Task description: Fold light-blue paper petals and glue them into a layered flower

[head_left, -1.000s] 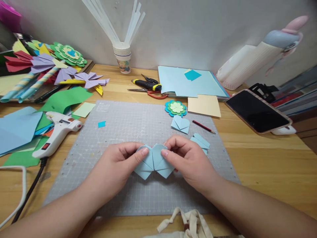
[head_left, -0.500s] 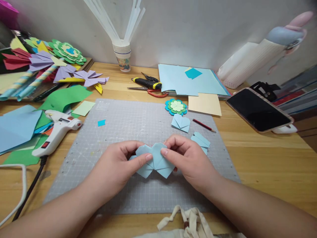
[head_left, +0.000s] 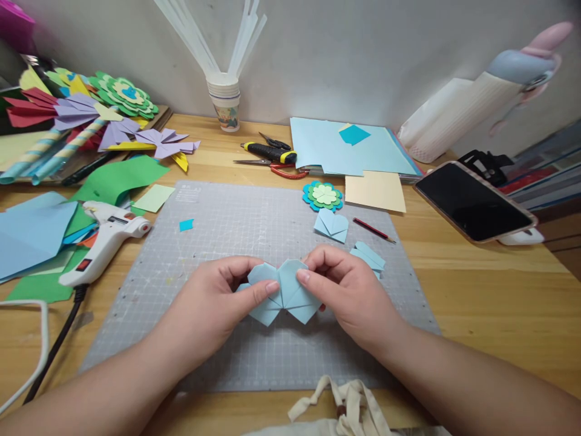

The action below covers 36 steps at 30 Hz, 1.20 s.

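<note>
A light-blue folded paper piece (head_left: 290, 290) with rounded tops and pointed lower corners is held just above the grey cutting mat (head_left: 245, 218). My left hand (head_left: 227, 290) pinches its left part, thumb in front and fingers behind. On the right part, my right hand (head_left: 342, 287) pinches it the same way; the fingertips behind the paper are hidden. Beyond my right hand lie a folded light-blue paper heart (head_left: 331, 225) and another light-blue folded paper (head_left: 368, 257), partly covered by that hand. A layered blue and green paper flower (head_left: 323, 196) sits behind the heart.
A white glue gun (head_left: 106, 239) lies at the left among coloured paper sheets (head_left: 31, 233). Behind the mat are scissors (head_left: 288, 172), a black-and-yellow cutter (head_left: 270, 151) and a paper cup (head_left: 227, 112). A pencil (head_left: 374, 230) and a phone (head_left: 474, 200) are at the right.
The right part of the folded paper has tilted slightly, with its rounded top lifted a little. My right thumb has shifted slightly to the right; my left hand is nearly still.
</note>
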### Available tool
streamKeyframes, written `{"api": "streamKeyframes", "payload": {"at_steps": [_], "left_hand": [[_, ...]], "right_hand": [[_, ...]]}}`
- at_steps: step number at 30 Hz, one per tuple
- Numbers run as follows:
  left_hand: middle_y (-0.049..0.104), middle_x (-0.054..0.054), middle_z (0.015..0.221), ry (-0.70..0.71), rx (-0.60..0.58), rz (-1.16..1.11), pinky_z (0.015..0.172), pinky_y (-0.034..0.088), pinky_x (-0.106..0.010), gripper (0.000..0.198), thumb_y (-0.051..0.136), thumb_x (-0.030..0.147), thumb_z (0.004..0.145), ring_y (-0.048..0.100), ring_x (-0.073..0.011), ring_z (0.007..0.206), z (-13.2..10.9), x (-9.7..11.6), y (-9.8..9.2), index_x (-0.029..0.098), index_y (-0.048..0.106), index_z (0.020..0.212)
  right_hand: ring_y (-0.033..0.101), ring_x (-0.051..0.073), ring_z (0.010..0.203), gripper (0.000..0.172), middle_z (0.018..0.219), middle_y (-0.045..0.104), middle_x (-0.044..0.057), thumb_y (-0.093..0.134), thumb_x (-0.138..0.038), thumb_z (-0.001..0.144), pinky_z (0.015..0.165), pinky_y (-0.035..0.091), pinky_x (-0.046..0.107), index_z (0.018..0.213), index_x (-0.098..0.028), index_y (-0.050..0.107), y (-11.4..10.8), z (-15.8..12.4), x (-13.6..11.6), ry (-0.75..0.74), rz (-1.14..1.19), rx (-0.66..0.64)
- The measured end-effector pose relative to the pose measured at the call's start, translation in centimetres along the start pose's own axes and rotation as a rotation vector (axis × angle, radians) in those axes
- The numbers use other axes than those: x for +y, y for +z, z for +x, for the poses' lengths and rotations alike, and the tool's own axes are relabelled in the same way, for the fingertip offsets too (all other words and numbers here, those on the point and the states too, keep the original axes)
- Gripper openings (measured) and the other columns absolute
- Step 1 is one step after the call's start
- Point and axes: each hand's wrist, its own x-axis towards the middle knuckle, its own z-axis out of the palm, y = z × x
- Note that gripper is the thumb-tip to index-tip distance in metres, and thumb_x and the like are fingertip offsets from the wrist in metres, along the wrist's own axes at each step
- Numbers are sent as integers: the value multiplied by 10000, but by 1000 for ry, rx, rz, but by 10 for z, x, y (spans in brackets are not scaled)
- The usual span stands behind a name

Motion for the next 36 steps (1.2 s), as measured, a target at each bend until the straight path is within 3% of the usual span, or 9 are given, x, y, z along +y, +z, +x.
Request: {"api": "streamKeyframes", "payload": {"at_steps": [9, 16, 36], "left_hand": [[685, -12, 678, 15, -14, -28, 570, 439, -235, 187, 726, 398, 698, 551, -148, 609, 0, 5, 2, 213, 733, 727], [627, 28, 596, -6, -52, -39, 547, 416, -202, 228, 647, 396, 784, 512, -109, 549, -3, 12, 2, 208, 710, 673], [675, 20, 605, 56, 14, -15, 534, 414, -199, 188, 676, 387, 742, 530, -118, 552, -2, 11, 4, 243, 736, 636]], "right_hand": [[442, 93, 540, 179, 613, 514, -36, 642, -315, 733, 475, 365, 215, 667, -193, 528, 0, 0, 1, 3, -8, -7], [446, 95, 548, 185, 615, 506, -34, 638, -317, 734, 480, 365, 215, 670, -191, 519, 0, 0, -1, 17, -24, -11], [432, 85, 528, 176, 596, 501, -44, 639, -297, 740, 484, 355, 217, 669, -188, 519, -1, -1, -2, 19, -6, -35]]}}
